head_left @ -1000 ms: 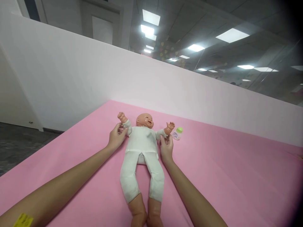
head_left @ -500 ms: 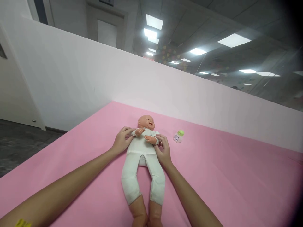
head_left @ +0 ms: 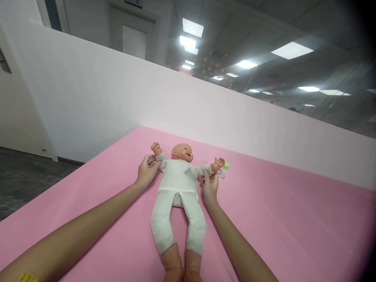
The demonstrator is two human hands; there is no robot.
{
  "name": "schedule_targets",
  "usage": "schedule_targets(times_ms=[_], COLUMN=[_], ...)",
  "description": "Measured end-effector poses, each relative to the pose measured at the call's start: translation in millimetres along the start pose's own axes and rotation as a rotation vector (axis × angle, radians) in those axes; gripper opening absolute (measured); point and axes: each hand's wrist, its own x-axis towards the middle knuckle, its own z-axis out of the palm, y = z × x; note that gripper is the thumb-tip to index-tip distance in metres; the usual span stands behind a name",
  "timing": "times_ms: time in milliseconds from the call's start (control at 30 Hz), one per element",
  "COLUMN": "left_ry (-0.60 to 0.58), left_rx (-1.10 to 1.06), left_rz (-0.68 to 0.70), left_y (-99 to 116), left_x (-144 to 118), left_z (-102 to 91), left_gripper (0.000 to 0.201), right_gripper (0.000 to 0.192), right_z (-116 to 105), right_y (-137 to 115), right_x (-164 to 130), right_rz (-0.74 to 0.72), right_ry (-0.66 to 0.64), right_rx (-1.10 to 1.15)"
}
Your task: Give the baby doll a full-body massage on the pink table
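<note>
A baby doll (head_left: pixel 178 180) with a white cloth body lies on its back on the pink mat (head_left: pixel 117 235), head toward the wall, legs toward me. Both its arms are spread out sideways. My left hand (head_left: pixel 146 171) is closed around the doll's arm on the left, just below its raised plastic fist. On the other side my right hand (head_left: pixel 210 190) grips the sleeve of the other arm from underneath, its fingertips near the doll's wrist. Beyond that hand, a small clear bottle with a green cap (head_left: pixel 225 166) is partly covered by the doll's hand.
A white wall (head_left: pixel 188 105) runs along the back of the pink surface. At the left are a pale door (head_left: pixel 20 105) and dark grey floor (head_left: pixel 26 176). Glass above the wall shows ceiling lights (head_left: pixel 292 50).
The doll's arms have swung outward from its chest to both sides. My left hand moved slightly left and my right hand moved right, both with the arms.
</note>
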Motion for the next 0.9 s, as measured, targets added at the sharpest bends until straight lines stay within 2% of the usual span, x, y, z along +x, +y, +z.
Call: schedule_targets(times_ms=[100, 167, 233, 333, 433, 567, 733, 900], left_ry=[0.011, 0.007, -0.037, -0.160, -0.256, -0.264, -0.268, -0.230], left_rx=[-0.036, 0.007, 0.087, 0.218, 0.301, 0.316, 0.318, 0.314], left_rz=[-0.011, 0.021, 0.077, 0.218, 0.350, 0.380, 0.331, 0.304], left_y=[-0.1, 2.0, 4.9, 7.5, 6.9, 5.2, 6.6, 4.6], left_x=[1.5, 0.4, -2.4, -7.8, -11.3, -11.5, -11.5, -9.7], left_z=[-0.5, -0.3, 0.7, 3.6, 6.0, 6.1, 4.9, 3.8], left_gripper=[0.040, 0.039, 0.036, 0.031, 0.029, 0.029, 0.034, 0.036], right_gripper=[0.045, 0.044, 0.038, 0.029, 0.033, 0.037, 0.043, 0.036], right_z=[0.2, 1.5, 3.2, 5.3, 5.3, 3.3, 2.0, 5.4], right_y=[0.3, -2.5, -7.6, -15.1, -17.8, -15.1, -11.3, -11.0], right_x=[1.1, -1.8, -7.2, -14.8, -16.6, -13.4, -12.2, -14.1], right_rz=[-0.031, -0.081, -0.158, -0.358, -0.485, -0.497, -0.463, -0.390], right_ry=[0.016, -0.018, -0.098, -0.283, -0.382, -0.375, -0.382, -0.336], right_rx=[0.008, -0.039, -0.132, -0.270, -0.339, -0.361, -0.370, -0.327])
